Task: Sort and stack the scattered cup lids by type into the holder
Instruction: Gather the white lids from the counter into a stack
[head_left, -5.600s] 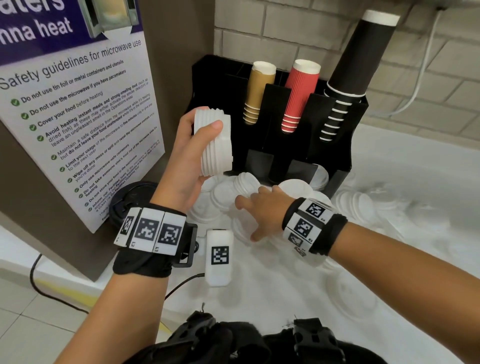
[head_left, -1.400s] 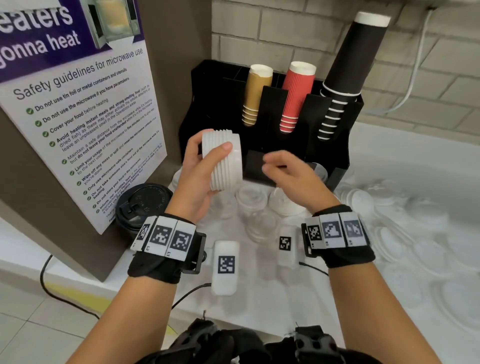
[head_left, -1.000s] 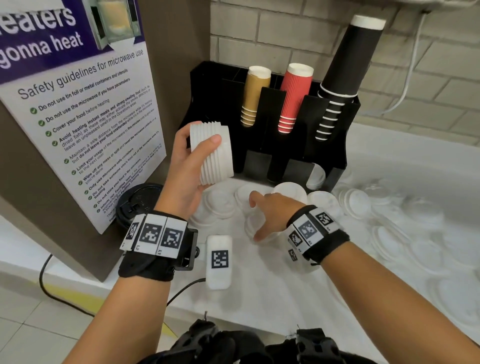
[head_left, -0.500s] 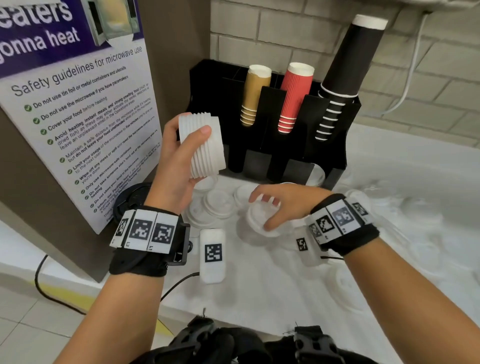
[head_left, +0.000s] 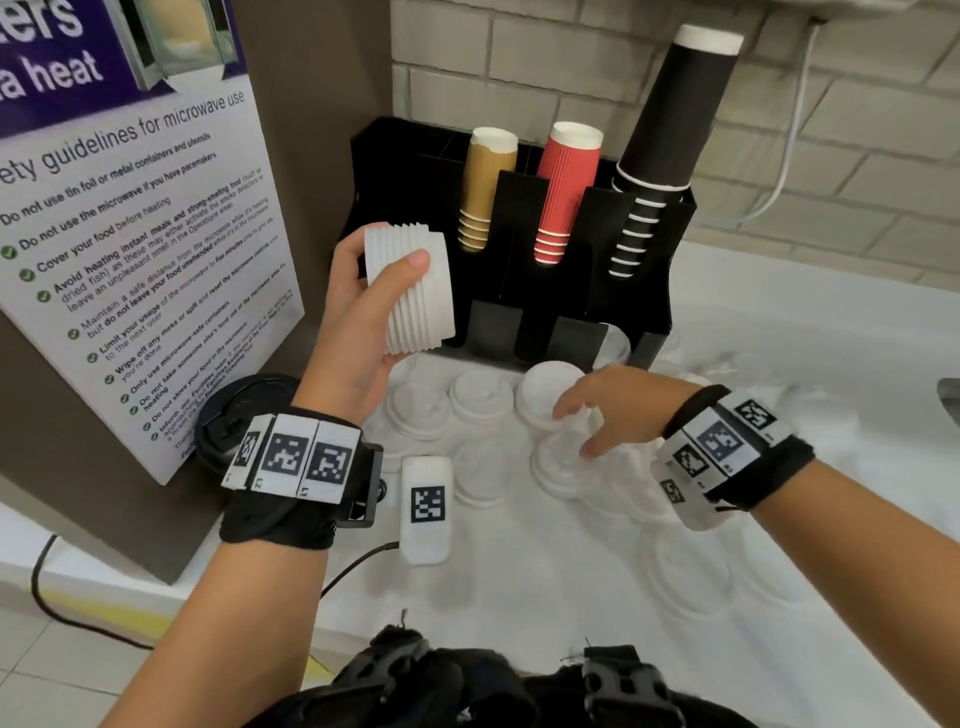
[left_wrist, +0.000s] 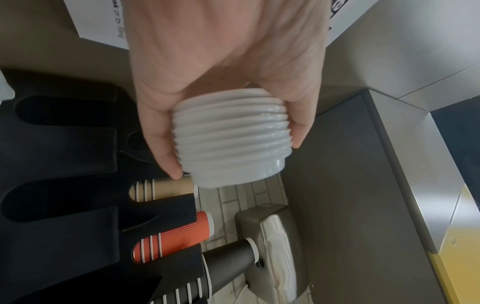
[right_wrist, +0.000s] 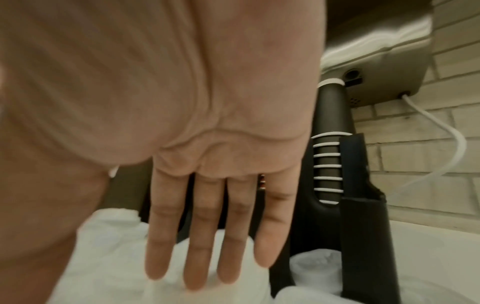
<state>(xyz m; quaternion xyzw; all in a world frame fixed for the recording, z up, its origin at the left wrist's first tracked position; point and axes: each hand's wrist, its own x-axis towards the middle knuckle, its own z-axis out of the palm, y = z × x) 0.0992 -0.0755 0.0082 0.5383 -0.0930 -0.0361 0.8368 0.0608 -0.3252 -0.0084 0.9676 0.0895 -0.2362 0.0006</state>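
A: Item one, your left hand (head_left: 358, 317): what does it carry?

B: A nested stack of white ribbed plastic cup lids (head_left: 413, 291), held on its side in front of the black slotted cup-and-lid holder (head_left: 654, 291). Your thumb lies across the near side, your fingers curl round the far side, as the left wrist view confirms (left_wrist: 231, 142).

A: Item two, your right hand (head_left: 618, 410)?

B: Fingers straight and a little spread, palm down, holding nothing. It hovers low over the loose white plastic lids (head_left: 478, 395) scattered on the white counter (head_left: 519, 597). Whether the fingertips touch a lid, you cannot tell; that patch is blurred.

A: Handling notes for the lids?

B: Likely very light, thin and springy. They look smooth, so a flat lid may slide away if you press it. Take each one by its rim, thumb against fingers, not by the dome. Your stack is held together by friction alone; squeeze evenly along the ribs or the end lids may slip off.

A: Other stock?

B: Tan ribbed paper cups (head_left: 483, 192), red ribbed paper cups (head_left: 563, 192) and tall black paper cups (head_left: 670, 114) stand in the holder's upper slots.
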